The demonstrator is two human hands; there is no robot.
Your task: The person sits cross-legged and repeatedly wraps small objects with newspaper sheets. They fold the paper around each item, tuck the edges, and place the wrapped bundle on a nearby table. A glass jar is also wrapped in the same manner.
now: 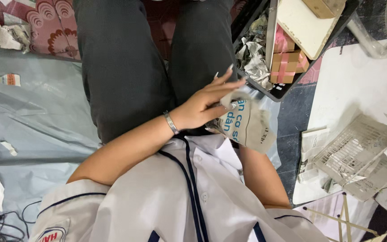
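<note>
White shirt nearest; left hand grip grasps crumpled grey printed newspaper sheet over lap, black crate edge close; right grip hidden, cannot tell.

So the thing being handled is a crumpled piece of newspaper, greyish paper with big blue lettering on the side facing up and some small dark print near its lower corner. It's bunched and creased rather than flat, its upper-left end pinched together while the rest flares out loose toward the lower right, kind of like a rough cone or wad. It's up off the floor, sitting over the person's lap just in front of the white shirt, near the dark crate edge.
</note>
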